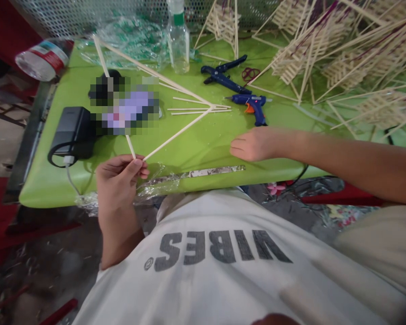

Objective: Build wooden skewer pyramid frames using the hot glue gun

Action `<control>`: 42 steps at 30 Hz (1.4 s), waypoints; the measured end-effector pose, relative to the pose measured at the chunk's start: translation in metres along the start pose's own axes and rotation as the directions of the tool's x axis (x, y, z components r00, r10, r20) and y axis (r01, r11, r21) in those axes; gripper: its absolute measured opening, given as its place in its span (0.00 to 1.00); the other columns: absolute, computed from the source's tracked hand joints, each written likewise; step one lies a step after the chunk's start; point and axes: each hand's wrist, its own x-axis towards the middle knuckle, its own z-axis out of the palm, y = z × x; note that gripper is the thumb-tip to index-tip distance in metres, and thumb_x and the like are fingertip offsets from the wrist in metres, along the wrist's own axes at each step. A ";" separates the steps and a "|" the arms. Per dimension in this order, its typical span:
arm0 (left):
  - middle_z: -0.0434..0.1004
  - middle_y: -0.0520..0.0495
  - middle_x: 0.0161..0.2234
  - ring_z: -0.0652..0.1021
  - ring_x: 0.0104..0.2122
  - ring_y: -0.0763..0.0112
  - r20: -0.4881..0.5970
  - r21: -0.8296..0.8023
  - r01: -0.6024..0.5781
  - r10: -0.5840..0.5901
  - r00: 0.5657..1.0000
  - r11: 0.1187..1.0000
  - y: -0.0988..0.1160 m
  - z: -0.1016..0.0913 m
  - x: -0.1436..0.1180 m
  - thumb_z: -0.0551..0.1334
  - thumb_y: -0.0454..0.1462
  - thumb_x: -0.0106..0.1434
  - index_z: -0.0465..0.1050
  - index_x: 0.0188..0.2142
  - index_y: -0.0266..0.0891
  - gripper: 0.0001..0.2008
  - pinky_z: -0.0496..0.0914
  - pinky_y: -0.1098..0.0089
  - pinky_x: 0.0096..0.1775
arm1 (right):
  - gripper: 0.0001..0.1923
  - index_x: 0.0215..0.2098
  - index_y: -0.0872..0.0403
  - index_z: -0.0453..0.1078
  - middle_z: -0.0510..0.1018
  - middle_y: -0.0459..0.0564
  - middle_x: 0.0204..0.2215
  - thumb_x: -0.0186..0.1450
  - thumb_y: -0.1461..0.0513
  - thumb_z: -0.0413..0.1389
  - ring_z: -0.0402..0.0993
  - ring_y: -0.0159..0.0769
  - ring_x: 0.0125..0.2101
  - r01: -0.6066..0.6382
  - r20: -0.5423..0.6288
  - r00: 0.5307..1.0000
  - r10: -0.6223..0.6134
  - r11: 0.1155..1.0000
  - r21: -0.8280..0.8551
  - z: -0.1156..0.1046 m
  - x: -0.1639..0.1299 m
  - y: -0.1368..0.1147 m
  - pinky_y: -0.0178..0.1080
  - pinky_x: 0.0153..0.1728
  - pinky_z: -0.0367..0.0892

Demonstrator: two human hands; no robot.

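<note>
My left hand [120,178] pinches one corner of a triangular frame of thin wooden sticks [176,135] between thumb and fingers, near the front edge of the green table. The frame reaches across the table, and its far right corner lies by several loose thin sticks [189,110]. My right hand [252,143] is low over the tabletop, apart from the frame, fingers bent and pressed together; whatever they may hold is hidden. Just beyond it lies a blue glue gun [255,107] with an orange trigger and a lit red light. Dark blue cutters [223,74] lie open behind that.
Stick-built structures [325,54] crowd the right side. A clear bottle [178,40] stands at the back beside crumpled plastic [131,40]. On the left are a plastic jar [42,60], a black power block [74,131] with a cable and a blurred patch. A patterned strip [216,172] lies in front.
</note>
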 end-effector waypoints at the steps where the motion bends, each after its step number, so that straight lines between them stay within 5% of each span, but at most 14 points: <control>1: 0.88 0.46 0.28 0.84 0.22 0.74 0.001 0.006 0.001 -0.001 1.000 1.000 0.000 0.000 0.000 0.86 0.37 0.54 0.90 0.36 0.37 0.12 0.81 0.78 0.26 | 0.20 0.47 0.55 0.83 0.83 0.51 0.38 0.80 0.76 0.50 0.72 0.39 0.36 -0.008 -0.022 1.000 0.008 1.000 -0.001 0.002 0.000 -0.001 0.43 0.35 0.52; 6: 0.88 0.47 0.28 0.85 0.23 0.73 0.006 0.041 -0.006 0.006 1.000 0.999 -0.001 -0.002 0.001 0.85 0.38 0.56 0.89 0.36 0.39 0.12 0.81 0.77 0.27 | 0.18 0.53 0.55 0.84 0.87 0.55 0.45 0.84 0.70 0.50 0.77 0.42 0.41 -0.142 -0.065 0.986 0.157 0.973 0.184 0.018 -0.001 -0.003 0.42 0.38 0.60; 11: 0.87 0.47 0.27 0.84 0.22 0.74 -0.011 0.037 -0.004 0.004 1.000 0.999 0.000 -0.001 0.000 0.85 0.38 0.54 0.88 0.35 0.37 0.13 0.81 0.77 0.26 | 0.18 0.56 0.57 0.85 0.89 0.61 0.52 0.80 0.70 0.52 0.84 0.46 0.47 -0.280 -0.037 0.941 0.336 0.835 0.474 0.015 -0.007 -0.007 0.44 0.46 0.71; 15: 0.87 0.47 0.27 0.84 0.22 0.74 -0.005 0.028 0.001 -0.001 1.000 1.000 0.000 -0.001 0.000 0.86 0.38 0.53 0.89 0.35 0.37 0.13 0.81 0.77 0.26 | 0.17 0.51 0.58 0.85 0.89 0.61 0.49 0.85 0.63 0.53 0.83 0.46 0.43 -0.416 0.070 0.888 0.454 0.728 0.545 -0.002 -0.005 -0.029 0.45 0.44 0.68; 23: 0.88 0.47 0.27 0.84 0.21 0.73 -0.011 -0.014 0.008 -0.008 1.000 1.000 0.002 0.002 -0.002 0.87 0.37 0.51 0.89 0.34 0.37 0.14 0.81 0.78 0.25 | 0.13 0.42 0.55 0.79 0.86 0.60 0.41 0.80 0.63 0.53 0.72 0.43 0.35 -0.561 0.115 0.808 0.578 0.695 0.450 0.003 0.008 -0.049 0.46 0.36 0.54; 25: 0.88 0.47 0.27 0.84 0.21 0.73 -0.013 0.009 0.009 -0.009 1.000 1.000 0.003 0.002 -0.003 0.86 0.38 0.52 0.89 0.34 0.36 0.14 0.81 0.78 0.25 | 0.10 0.41 0.53 0.75 0.83 0.55 0.38 0.79 0.61 0.54 0.69 0.40 0.33 -0.513 0.181 0.828 0.530 0.588 0.625 -0.002 0.005 -0.042 0.44 0.36 0.55; 28: 0.88 0.47 0.27 0.84 0.21 0.73 -0.010 -0.006 0.009 -0.009 1.000 1.000 0.003 0.001 -0.003 0.86 0.36 0.52 0.90 0.34 0.37 0.12 0.81 0.78 0.25 | 0.14 0.40 0.50 0.68 0.74 0.47 0.32 0.83 0.55 0.51 0.65 0.36 0.31 -0.347 0.183 0.858 0.480 0.278 0.896 -0.016 -0.005 -0.031 0.41 0.36 0.59; 30: 0.88 0.47 0.28 0.84 0.21 0.74 -0.004 -0.034 0.003 -0.004 1.000 0.999 0.001 0.000 -0.002 0.86 0.36 0.52 0.90 0.34 0.37 0.12 0.81 0.78 0.25 | 0.16 0.40 0.49 0.66 0.69 0.45 0.31 0.85 0.52 0.50 0.62 0.36 0.31 -0.263 0.156 0.816 0.557 0.117 0.958 -0.025 -0.011 -0.026 0.41 0.36 0.60; 32: 0.88 0.48 0.27 0.84 0.21 0.74 -0.002 -0.051 -0.012 0.012 1.000 0.999 -0.001 -0.001 -0.001 0.86 0.36 0.52 0.90 0.34 0.38 0.12 0.81 0.79 0.25 | 0.16 0.38 0.49 0.64 0.66 0.45 0.30 0.85 0.53 0.51 0.61 0.37 0.31 -0.233 0.142 0.757 0.638 0.061 0.971 -0.030 -0.011 -0.023 0.42 0.35 0.58; 34: 0.88 0.48 0.27 0.83 0.21 0.75 -0.011 -0.053 -0.029 0.029 1.000 0.998 -0.003 -0.002 0.000 0.87 0.37 0.52 0.90 0.33 0.39 0.13 0.80 0.80 0.24 | 0.18 0.35 0.49 0.62 0.64 0.45 0.28 0.84 0.55 0.51 0.60 0.37 0.29 -0.266 0.127 0.749 0.650 0.120 0.957 -0.033 -0.003 -0.022 0.43 0.35 0.56; 37: 0.87 0.49 0.27 0.83 0.21 0.75 -0.019 -0.064 -0.037 0.036 0.999 0.997 -0.004 -0.002 0.001 0.88 0.38 0.51 0.89 0.33 0.39 0.14 0.79 0.80 0.24 | 0.21 0.32 0.49 0.62 0.66 0.46 0.24 0.85 0.56 0.51 0.59 0.38 0.27 -0.366 0.087 0.797 0.598 0.363 0.857 -0.035 0.024 -0.023 0.45 0.36 0.51; 42: 0.87 0.48 0.26 0.83 0.20 0.74 -0.007 -0.108 -0.037 0.036 0.999 0.993 -0.005 -0.003 0.001 0.89 0.39 0.52 0.90 0.34 0.39 0.15 0.80 0.79 0.23 | 0.16 0.47 0.54 0.83 0.88 0.55 0.48 0.85 0.58 0.53 0.71 0.40 0.38 -0.295 -0.005 0.893 0.450 0.593 0.749 -0.050 0.094 -0.016 0.44 0.40 0.54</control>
